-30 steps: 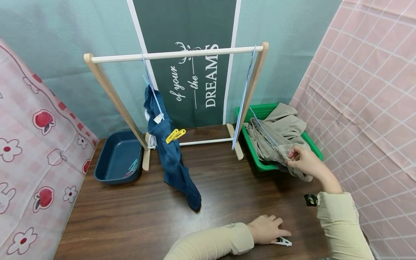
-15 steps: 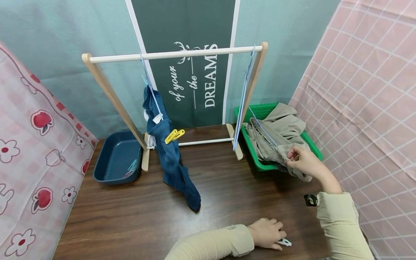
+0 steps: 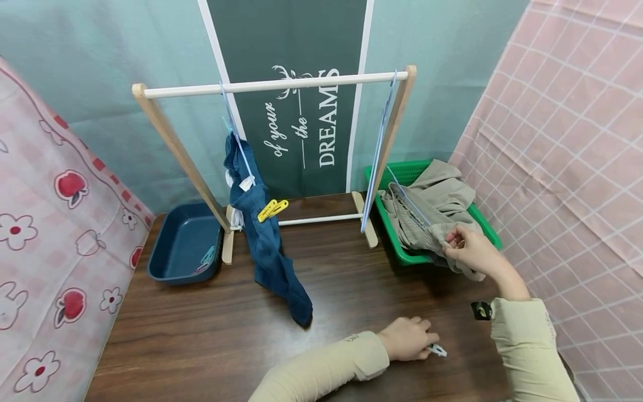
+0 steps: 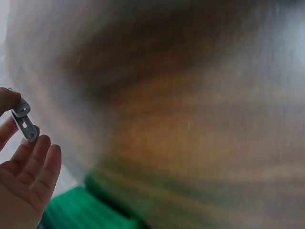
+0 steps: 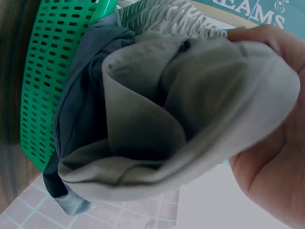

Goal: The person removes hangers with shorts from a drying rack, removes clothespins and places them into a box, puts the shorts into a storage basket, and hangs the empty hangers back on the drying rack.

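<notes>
My left hand [image 3: 407,339] pinches a pale grey clothespin [image 3: 438,350] just over the table front. In the left wrist view the clothespin [image 4: 26,125] sits between thumb and index finger, with the other fingers spread. At the green basket [image 3: 489,230], my right hand [image 3: 474,254] pinches the edge of beige trousers [image 3: 447,195] with an elastic waistband. A thin blue hanger [image 3: 409,202] lies along that waistband. The right wrist view has the trousers [image 5: 143,109] bunched close to the camera, and they cover part of the right hand [image 5: 271,174].
A wooden rack with a white rail [image 3: 301,82] stands at the back. Blue trousers [image 3: 263,234] hang there, with yellow clothespins [image 3: 273,209] on them. More blue hangers [image 3: 380,151] hang at its right end. A blue bin [image 3: 161,245] holds clothespins. Dark cloth [image 5: 90,71] lies under the beige trousers.
My left hand has closed its fingers on the pale clothespin and moved it slightly forward from its spot on the table. The right hand keeps its hold on the beige trousers.
</notes>
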A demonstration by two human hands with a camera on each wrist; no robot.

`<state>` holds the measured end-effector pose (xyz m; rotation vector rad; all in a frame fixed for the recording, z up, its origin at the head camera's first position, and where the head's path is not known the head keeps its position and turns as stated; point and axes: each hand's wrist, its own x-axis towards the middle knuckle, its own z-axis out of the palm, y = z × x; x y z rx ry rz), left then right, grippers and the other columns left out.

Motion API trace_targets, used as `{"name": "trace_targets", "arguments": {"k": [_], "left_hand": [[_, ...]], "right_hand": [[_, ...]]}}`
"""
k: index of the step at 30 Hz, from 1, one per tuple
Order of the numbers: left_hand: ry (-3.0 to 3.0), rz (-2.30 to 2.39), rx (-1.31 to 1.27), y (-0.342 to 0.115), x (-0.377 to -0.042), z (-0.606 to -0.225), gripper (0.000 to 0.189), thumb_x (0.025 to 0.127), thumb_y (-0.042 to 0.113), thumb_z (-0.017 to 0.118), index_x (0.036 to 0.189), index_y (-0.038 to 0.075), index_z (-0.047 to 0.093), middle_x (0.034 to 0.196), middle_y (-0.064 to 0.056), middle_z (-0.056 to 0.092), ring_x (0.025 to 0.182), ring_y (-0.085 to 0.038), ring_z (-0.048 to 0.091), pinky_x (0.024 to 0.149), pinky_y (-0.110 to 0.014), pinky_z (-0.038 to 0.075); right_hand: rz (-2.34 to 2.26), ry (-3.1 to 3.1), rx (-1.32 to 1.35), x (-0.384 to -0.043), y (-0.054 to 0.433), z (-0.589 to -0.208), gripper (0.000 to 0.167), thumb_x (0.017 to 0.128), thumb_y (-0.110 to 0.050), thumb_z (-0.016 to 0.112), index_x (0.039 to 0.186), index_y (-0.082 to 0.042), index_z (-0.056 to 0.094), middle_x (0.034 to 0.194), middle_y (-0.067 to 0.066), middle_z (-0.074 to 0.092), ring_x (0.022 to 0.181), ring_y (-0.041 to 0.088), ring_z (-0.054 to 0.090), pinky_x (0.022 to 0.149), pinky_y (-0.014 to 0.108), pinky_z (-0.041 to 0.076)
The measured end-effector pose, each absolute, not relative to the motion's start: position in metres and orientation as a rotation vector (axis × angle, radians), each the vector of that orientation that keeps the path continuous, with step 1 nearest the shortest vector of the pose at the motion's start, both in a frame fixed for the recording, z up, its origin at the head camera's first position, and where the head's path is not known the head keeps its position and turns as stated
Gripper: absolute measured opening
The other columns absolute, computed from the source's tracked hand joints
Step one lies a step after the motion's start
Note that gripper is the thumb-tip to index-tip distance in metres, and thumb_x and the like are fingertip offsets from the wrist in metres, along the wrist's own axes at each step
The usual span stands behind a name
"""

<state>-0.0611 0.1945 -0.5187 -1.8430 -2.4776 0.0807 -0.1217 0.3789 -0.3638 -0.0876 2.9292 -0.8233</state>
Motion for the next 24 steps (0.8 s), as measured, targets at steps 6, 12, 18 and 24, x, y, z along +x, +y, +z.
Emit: {"name": "trace_targets", "arguments": {"k": [6, 12, 18, 24], "left_hand": [[-2.483, -0.041, -1.706, 0.187, -0.083, -0.495, 0.022, 0.092, 0.043, 0.058, 0.111, 0.033, 0.061, 0.095, 0.014, 0.057, 0.078, -0.001, 0.053, 0.061, -0.012, 0.046], [-2.492, -0.259, -1.571, 0.174, -0.103, -0.457, 0.023, 0.091, 0.041, 0.061, 0.113, 0.032, 0.063, 0.095, 0.014, 0.058, 0.082, 0.000, 0.056, 0.061, -0.010, 0.046], [-2.464, -0.505, -1.422, 0.147, -0.119, -0.408, 0.022, 0.093, 0.035, 0.058, 0.114, 0.029, 0.064, 0.100, 0.012, 0.060, 0.082, 0.000, 0.055, 0.059, -0.008, 0.044], [-2.321, -0.899, -1.331, 0.111, -0.127, -0.359, 0.025, 0.092, 0.023, 0.061, 0.115, 0.017, 0.066, 0.103, 0.002, 0.061, 0.076, -0.005, 0.053, 0.061, -0.008, 0.039]], "right_hand": [[-0.803, 2.938, -0.046, -0.123, 0.376, -0.363, 0.047, 0.089, -0.006, 0.053, 0.132, 0.009, 0.040, 0.108, 0.028, 0.054, 0.088, 0.032, 0.058, 0.068, 0.033, 0.045], [-0.749, 2.974, -0.031, -0.126, 0.373, -0.360, 0.053, 0.089, -0.004, 0.048, 0.139, 0.008, 0.036, 0.116, 0.034, 0.050, 0.084, 0.033, 0.055, 0.063, 0.033, 0.042], [-0.721, 2.956, 0.020, -0.128, 0.372, -0.362, 0.052, 0.090, -0.009, 0.047, 0.138, 0.008, 0.038, 0.119, 0.036, 0.050, 0.096, 0.042, 0.058, 0.068, 0.037, 0.046], [-0.746, 2.962, 0.012, -0.130, 0.372, -0.364, 0.052, 0.089, -0.010, 0.049, 0.138, 0.006, 0.040, 0.118, 0.035, 0.052, 0.099, 0.044, 0.059, 0.070, 0.041, 0.048]]}}
